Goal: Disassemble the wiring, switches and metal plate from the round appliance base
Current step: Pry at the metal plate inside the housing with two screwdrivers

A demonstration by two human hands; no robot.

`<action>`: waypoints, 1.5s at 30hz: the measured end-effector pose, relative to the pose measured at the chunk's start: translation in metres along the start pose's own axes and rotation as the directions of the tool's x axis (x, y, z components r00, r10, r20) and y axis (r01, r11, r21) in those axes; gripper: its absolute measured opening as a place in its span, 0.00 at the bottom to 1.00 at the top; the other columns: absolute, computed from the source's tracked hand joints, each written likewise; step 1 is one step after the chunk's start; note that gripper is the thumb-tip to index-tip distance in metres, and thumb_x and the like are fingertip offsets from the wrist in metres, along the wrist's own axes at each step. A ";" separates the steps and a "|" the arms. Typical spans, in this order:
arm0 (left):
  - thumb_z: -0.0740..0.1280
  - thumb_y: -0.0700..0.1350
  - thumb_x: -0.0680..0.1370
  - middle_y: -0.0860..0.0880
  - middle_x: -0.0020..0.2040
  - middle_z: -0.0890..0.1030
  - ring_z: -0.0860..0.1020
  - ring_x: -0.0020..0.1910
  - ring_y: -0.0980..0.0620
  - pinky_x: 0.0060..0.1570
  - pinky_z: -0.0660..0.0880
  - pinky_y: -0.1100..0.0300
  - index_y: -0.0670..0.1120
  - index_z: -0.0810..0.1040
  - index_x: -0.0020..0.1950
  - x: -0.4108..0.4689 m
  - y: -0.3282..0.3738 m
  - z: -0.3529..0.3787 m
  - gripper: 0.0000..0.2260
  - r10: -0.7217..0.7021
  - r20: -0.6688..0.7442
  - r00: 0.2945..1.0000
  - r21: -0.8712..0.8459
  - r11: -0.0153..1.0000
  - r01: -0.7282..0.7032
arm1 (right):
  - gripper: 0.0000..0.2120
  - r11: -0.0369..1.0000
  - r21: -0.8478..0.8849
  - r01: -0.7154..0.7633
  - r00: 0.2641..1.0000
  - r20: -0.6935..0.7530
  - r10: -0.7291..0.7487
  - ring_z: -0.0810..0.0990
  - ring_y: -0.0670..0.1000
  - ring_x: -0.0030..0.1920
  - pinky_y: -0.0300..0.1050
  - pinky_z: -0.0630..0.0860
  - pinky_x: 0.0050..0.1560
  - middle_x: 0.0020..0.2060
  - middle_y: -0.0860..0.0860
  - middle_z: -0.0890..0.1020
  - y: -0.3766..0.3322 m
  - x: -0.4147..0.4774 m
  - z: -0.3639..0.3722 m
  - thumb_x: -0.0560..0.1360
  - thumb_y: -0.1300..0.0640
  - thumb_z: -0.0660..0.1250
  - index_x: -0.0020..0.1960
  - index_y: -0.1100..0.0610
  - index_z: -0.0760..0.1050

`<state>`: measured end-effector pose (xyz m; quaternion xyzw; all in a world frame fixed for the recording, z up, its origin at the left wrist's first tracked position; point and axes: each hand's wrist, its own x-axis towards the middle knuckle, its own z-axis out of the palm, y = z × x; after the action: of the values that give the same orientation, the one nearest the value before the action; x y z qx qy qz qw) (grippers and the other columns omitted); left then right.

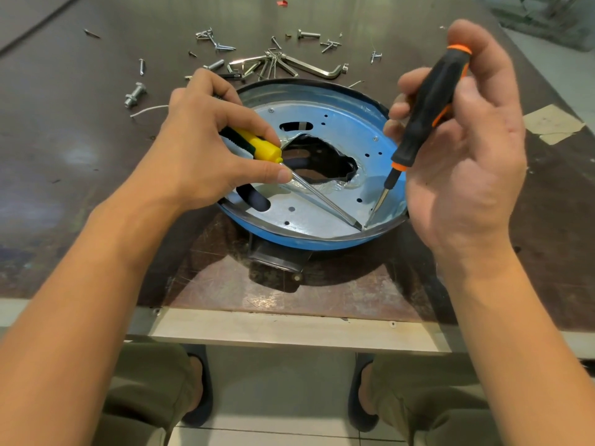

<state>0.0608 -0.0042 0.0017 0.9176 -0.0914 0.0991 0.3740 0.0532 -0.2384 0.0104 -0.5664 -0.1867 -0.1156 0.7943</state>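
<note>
Here, left hand gripping yellow screwdriver, right hand gripping black screwdriver, plate opening dark.

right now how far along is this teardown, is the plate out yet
Done, apparently: loose screws lie on the table behind the round base, and no wiring or switches show on top. In hand: the left hand holds a yellow screwdriver, the right hand a black-orange screwdriver, both tips at the near seam of the metal plate. Left: the plate still sits in the base.
</note>
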 end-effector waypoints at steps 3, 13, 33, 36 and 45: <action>0.76 0.64 0.56 0.52 0.55 0.67 0.68 0.60 0.47 0.49 0.66 0.67 0.63 0.81 0.43 0.000 0.000 0.000 0.18 -0.003 0.001 1.000 0.001 1.000 0.003 | 0.10 1.000 -0.015 0.019 1.000 -0.016 -0.019 0.76 0.53 0.45 0.50 0.73 0.47 0.46 0.55 0.76 -0.001 0.000 0.003 0.84 0.61 0.55 0.63 0.57 0.70; 0.77 0.63 0.57 0.51 0.56 0.67 0.69 0.60 0.47 0.51 0.67 0.65 0.61 0.83 0.45 0.000 0.000 0.000 0.19 -0.006 -0.005 1.000 -0.004 1.000 0.006 | 0.12 1.000 0.022 0.001 1.000 -0.020 0.000 0.76 0.53 0.45 0.50 0.74 0.48 0.48 0.56 0.78 0.001 0.000 0.001 0.85 0.62 0.56 0.67 0.60 0.68; 0.75 0.66 0.56 0.51 0.56 0.67 0.68 0.60 0.49 0.49 0.65 0.68 0.62 0.82 0.45 0.000 0.001 0.000 0.20 -0.005 0.006 1.000 -0.004 1.000 0.005 | 0.13 1.000 0.001 0.031 0.999 -0.010 -0.031 0.78 0.54 0.45 0.52 0.73 0.49 0.48 0.57 0.80 0.003 0.000 -0.002 0.85 0.64 0.53 0.68 0.62 0.68; 0.75 0.65 0.56 0.51 0.56 0.67 0.68 0.60 0.49 0.48 0.65 0.69 0.62 0.82 0.46 0.000 0.001 0.000 0.21 -0.008 0.008 1.000 0.002 1.000 0.008 | 0.13 0.997 0.081 0.014 0.999 -0.042 -0.011 0.76 0.55 0.45 0.51 0.73 0.48 0.48 0.57 0.79 0.002 -0.001 -0.001 0.85 0.60 0.51 0.64 0.61 0.70; 0.76 0.64 0.56 0.51 0.56 0.67 0.68 0.61 0.47 0.52 0.67 0.65 0.62 0.82 0.45 0.000 0.002 -0.001 0.19 -0.003 0.006 1.000 -0.011 1.000 0.003 | 0.13 0.996 0.032 0.079 0.997 -0.008 -0.079 0.77 0.56 0.44 0.51 0.74 0.51 0.49 0.61 0.79 0.004 -0.001 -0.002 0.86 0.65 0.51 0.69 0.62 0.65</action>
<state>0.0598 -0.0050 0.0039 0.9160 -0.0919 0.0954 0.3787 0.0544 -0.2389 0.0058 -0.5454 -0.2079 -0.1460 0.7987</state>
